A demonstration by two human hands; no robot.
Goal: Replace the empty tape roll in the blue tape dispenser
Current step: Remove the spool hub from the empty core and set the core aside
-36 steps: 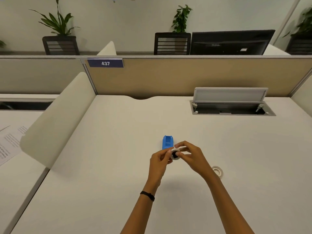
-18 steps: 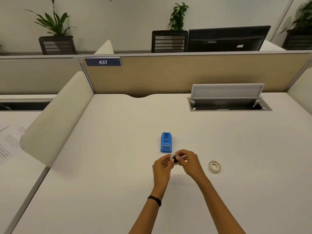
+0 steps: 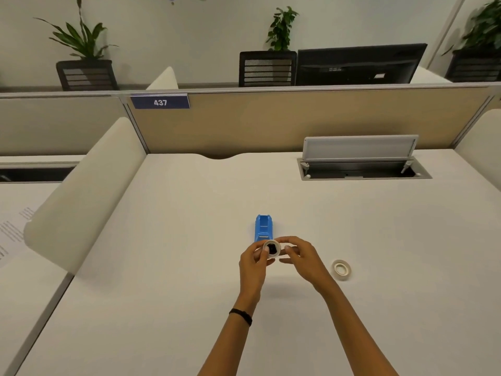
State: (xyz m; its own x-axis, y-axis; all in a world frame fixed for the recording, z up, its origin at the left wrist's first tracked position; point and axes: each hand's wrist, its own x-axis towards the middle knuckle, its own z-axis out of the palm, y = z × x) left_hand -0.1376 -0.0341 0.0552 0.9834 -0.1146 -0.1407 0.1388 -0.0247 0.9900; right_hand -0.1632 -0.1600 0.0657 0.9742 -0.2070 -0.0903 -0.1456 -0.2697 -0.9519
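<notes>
At a white office desk [image 3: 189, 267], I hold a small white roll [image 3: 272, 248] up between both hands, just in front of the near end of the blue dispenser [image 3: 263, 229]. My left hand [image 3: 253, 263] pinches the roll's left rim between thumb and fingers; my right hand [image 3: 301, 257] curls in from the other side, its fingertips [image 3: 288, 248] at the roll's right edge, though I cannot tell for sure whether they press on it or only touch. A dark hub [image 3: 272, 250] fills the roll's centre and faces the camera. The dispenser lies flat on the desk, lengthwise away from me, its open cradle upward and holding no roll that I can see. A second roll [image 3: 341, 269] lies flat on the desk to my right, near my right wrist but clear of it. A black band [image 3: 241, 316] circles my left wrist. Farther back on the right, a cable hatch [image 3: 362, 161] stands with its lid raised. A tan partition [image 3: 298, 120] closes the back of the desk and carries a blue plate [image 3: 160, 102] reading 437. A cream side screen [image 3: 81, 191] borders the desk on the left; a printed sheet [image 3: 10, 232] lies on the next desk beyond it.
</notes>
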